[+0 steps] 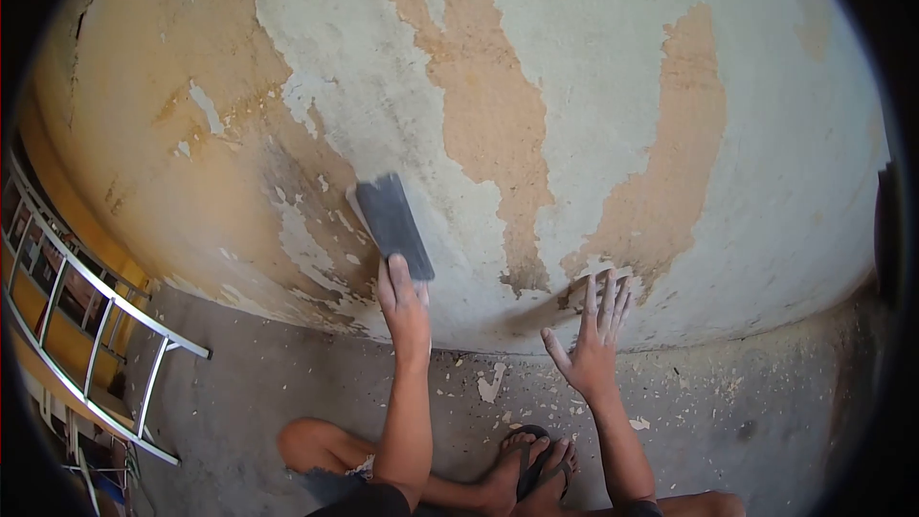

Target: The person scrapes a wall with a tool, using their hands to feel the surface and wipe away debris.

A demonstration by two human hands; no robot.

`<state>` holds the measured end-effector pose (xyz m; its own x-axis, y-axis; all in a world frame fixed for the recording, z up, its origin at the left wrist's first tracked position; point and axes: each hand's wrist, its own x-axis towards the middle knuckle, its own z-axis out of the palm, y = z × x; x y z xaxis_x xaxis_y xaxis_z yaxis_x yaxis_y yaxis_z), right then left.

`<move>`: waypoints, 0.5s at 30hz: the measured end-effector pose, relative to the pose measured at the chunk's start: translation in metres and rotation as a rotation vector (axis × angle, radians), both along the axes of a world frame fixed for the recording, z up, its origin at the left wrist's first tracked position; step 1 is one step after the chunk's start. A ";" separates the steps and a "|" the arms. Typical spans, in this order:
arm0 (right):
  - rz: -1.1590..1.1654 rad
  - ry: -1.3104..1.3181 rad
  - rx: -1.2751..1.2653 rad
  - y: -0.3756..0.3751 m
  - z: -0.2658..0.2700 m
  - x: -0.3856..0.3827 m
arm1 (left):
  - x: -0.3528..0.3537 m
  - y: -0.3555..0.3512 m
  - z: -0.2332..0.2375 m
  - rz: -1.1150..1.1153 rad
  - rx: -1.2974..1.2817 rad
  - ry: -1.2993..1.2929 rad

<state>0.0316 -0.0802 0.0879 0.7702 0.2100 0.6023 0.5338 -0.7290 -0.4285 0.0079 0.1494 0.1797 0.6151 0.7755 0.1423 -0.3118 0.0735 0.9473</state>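
Observation:
My left hand (403, 303) grips a dark grey flat scraper blade (393, 223) and holds it flat against the low part of a wall (593, 86). The wall has peeling whitish coating with tan patches showing through. My right hand (591, 338) rests with fingers spread on the wall near its base, just below a tan patch (661, 191), holding nothing. I crouch close to the wall; my knees and crossed feet in sandals (531, 464) show at the bottom.
A metal ladder (91, 321) leans at the far left beside a yellow wall section. The grey concrete floor (287, 393) is strewn with paint flakes and chips (490, 385) along the wall's foot.

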 end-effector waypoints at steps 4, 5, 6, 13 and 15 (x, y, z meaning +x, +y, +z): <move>-0.019 -0.005 -0.009 0.000 -0.001 0.001 | 0.000 0.003 -0.007 -0.127 0.029 0.014; -0.022 -0.004 -0.020 -0.001 0.000 0.001 | 0.000 -0.004 -0.041 -0.043 0.004 0.039; -0.033 -0.005 -0.014 -0.002 0.000 0.000 | -0.004 -0.011 -0.074 0.043 -0.024 0.060; -0.005 -0.007 0.004 0.000 -0.001 0.001 | -0.003 -0.011 -0.047 -0.144 0.000 0.106; -0.012 0.000 0.015 0.000 -0.002 0.002 | 0.004 -0.008 -0.018 -0.108 0.051 0.050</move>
<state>0.0332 -0.0797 0.0857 0.7725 0.1917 0.6054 0.5252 -0.7287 -0.4395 0.0121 0.1418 0.1622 0.7023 0.6967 0.1462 -0.2564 0.0560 0.9649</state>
